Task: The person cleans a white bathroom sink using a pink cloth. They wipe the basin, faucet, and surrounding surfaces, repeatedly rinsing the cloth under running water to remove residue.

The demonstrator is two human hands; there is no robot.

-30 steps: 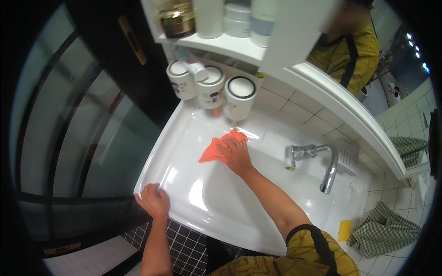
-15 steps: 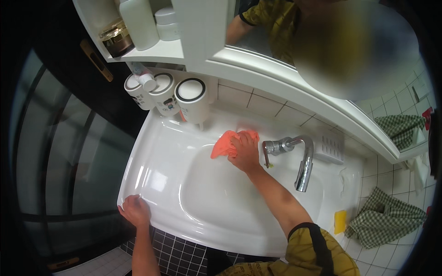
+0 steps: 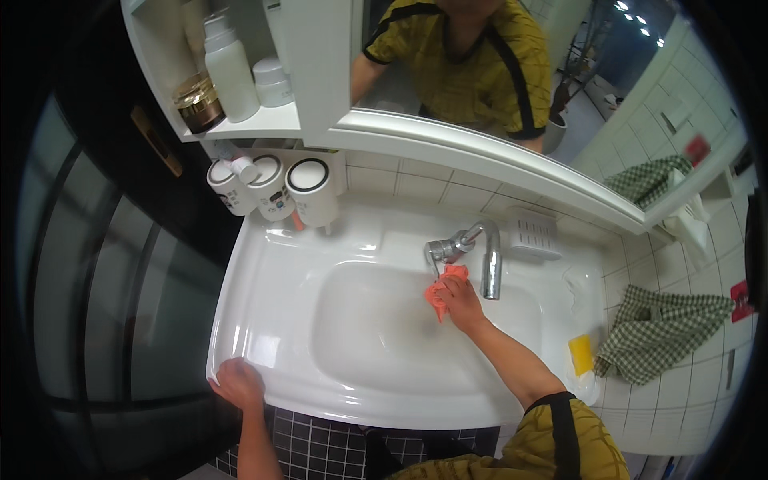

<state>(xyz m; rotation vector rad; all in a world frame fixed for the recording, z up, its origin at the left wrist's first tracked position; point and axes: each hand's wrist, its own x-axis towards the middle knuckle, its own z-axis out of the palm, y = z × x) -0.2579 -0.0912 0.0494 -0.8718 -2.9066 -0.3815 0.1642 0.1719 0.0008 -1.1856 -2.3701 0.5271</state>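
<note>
A bunched coral-orange cloth (image 3: 436, 298) is in my right hand (image 3: 464, 304), whose fingers are closed round it. This hand is over the back of the white sink's bowl, just below the base of the chrome faucet (image 3: 448, 250) and left of its curved spout. Whether the cloth touches the faucet's lever or the porcelain I cannot tell. At the front left corner my left hand (image 3: 238, 384) grips the rim of the sink (image 3: 272, 388), its fingers bent over the edge and partly hidden.
Three white cups (image 3: 312, 192) hang at the back left, under a shelf of bottles and jars (image 3: 232, 72). A mirror cabinet (image 3: 480, 144) overhangs the back edge. Beyond the faucet sits a slotted white soap holder (image 3: 534, 234). To the right are a yellow sponge (image 3: 581, 355) and a checked towel (image 3: 664, 328).
My right hand has carried the cloth rightward and nearer, from the back ledge left of the faucet to just below its base. My left hand stays at the corner. The head view has shifted.
</note>
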